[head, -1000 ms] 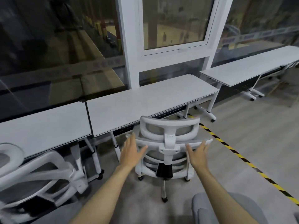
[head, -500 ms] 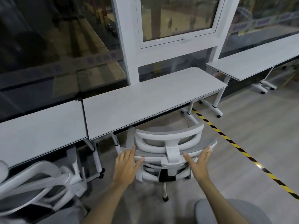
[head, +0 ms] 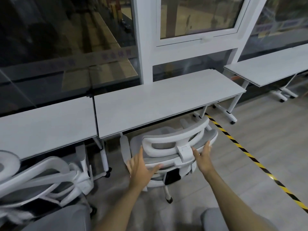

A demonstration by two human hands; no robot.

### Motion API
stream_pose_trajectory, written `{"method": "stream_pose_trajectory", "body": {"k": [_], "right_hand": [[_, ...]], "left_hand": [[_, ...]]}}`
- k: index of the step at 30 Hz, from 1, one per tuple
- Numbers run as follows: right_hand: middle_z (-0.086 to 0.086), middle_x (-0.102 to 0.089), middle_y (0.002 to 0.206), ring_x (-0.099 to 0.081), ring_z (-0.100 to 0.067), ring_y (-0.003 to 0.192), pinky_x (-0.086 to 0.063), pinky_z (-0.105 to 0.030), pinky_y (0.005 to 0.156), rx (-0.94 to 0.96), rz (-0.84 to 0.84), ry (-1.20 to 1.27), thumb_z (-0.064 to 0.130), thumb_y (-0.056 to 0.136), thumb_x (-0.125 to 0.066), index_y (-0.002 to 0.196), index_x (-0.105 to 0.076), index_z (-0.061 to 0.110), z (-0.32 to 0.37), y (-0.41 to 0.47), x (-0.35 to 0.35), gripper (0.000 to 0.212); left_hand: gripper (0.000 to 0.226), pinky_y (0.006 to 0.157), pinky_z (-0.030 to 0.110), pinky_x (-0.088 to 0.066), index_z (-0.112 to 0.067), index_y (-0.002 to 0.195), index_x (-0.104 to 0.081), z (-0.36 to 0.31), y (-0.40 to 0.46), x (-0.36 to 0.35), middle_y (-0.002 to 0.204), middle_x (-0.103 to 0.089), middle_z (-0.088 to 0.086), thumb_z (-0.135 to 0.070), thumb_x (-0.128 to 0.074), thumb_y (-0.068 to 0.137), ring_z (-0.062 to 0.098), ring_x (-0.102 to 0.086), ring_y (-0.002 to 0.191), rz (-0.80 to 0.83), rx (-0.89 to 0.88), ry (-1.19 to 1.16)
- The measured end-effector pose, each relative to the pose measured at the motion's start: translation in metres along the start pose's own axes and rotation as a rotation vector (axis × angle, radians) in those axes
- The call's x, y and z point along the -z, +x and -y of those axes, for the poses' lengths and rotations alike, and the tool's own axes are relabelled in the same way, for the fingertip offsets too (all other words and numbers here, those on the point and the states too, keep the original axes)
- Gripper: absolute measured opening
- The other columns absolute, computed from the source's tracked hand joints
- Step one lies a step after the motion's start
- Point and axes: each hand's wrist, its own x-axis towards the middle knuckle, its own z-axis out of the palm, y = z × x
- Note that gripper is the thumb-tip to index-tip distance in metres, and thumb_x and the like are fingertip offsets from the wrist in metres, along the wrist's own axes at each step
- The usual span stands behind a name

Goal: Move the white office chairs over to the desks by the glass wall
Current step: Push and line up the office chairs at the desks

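A white office chair (head: 176,144) with a grey mesh back stands at the middle white desk (head: 158,104) by the glass wall (head: 66,47), its seat partly under the desktop. My left hand (head: 141,167) lies flat with fingers spread against the left side of the chair's back. My right hand (head: 202,157) presses palm-first on the right side of the back, fingers apart. Neither hand is wrapped around the frame. A second white office chair (head: 41,179) sits at the left desk (head: 41,124).
A third white desk (head: 270,70) stands at the right. Black and yellow tape (head: 246,150) runs diagonally over the grey floor to the right of the chair. White window frames (head: 143,39) rise behind the desks. My grey trouser knees show at the bottom.
The chair has rolled forward, further under the middle desk, with both palms staying on its back. I have come closer to the desks.
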Motion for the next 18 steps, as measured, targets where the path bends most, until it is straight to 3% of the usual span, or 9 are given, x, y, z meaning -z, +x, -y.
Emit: {"method": "stream_pose_trajectory", "body": {"k": [5, 9, 13, 15, 18], "right_hand": [[0.013, 0.023, 0.166, 0.008, -0.02, 0.157, -0.024, -0.066, 0.119, -0.082, 0.044, 0.037, 0.072, 0.079, -0.065, 0.154, 0.012, 0.051, 0.007, 0.028, -0.026, 0.11], [0.01, 0.026, 0.166, 0.003, -0.023, 0.157, -0.03, -0.065, 0.117, -0.082, 0.07, 0.06, 0.056, 0.088, -0.068, 0.156, 0.012, 0.049, 0.018, 0.045, -0.049, 0.105], [-0.004, 0.027, 0.166, 0.002, -0.023, 0.157, -0.026, -0.051, 0.121, -0.079, 0.076, 0.034, 0.043, 0.094, -0.068, 0.16, 0.012, 0.034, 0.038, 0.066, -0.077, 0.104], [-0.011, 0.024, 0.167, 0.002, -0.024, 0.156, -0.022, -0.043, 0.12, -0.084, 0.07, 0.01, 0.037, 0.097, -0.065, 0.161, 0.011, 0.026, 0.047, 0.078, -0.089, 0.1], [-0.015, 0.02, 0.167, -0.002, -0.029, 0.156, -0.024, -0.042, 0.117, -0.118, 0.04, -0.001, 0.035, 0.098, -0.065, 0.162, 0.009, 0.024, 0.057, 0.095, -0.1, 0.098]], "left_hand": [[0.112, 0.125, 0.046, 0.001, -0.033, 0.159, -0.015, 0.002, 0.028, 0.01, 0.161, -0.033, -0.003, -0.082, -0.065, 0.072, 0.021, -0.019, 0.15, -0.183, 0.046, -0.023], [0.111, 0.123, 0.055, -0.018, -0.034, 0.156, -0.022, 0.02, 0.061, 0.022, 0.149, -0.049, -0.002, -0.088, -0.062, 0.068, 0.022, -0.035, 0.142, -0.183, 0.076, 0.006], [0.108, 0.124, 0.05, -0.014, -0.041, 0.156, -0.02, 0.034, 0.099, 0.04, 0.151, -0.046, -0.002, -0.089, -0.06, 0.068, 0.022, -0.034, 0.145, -0.127, 0.105, 0.044], [0.106, 0.12, 0.046, -0.022, -0.044, 0.155, -0.02, 0.04, 0.12, 0.047, 0.153, -0.043, -0.005, -0.087, -0.063, 0.068, 0.022, -0.035, 0.145, -0.094, 0.113, -0.004], [0.106, 0.115, 0.053, -0.035, -0.051, 0.152, -0.021, 0.049, 0.147, 0.054, 0.15, -0.047, -0.009, -0.091, -0.063, 0.064, 0.025, -0.04, 0.142, -0.082, 0.098, -0.032]]}}
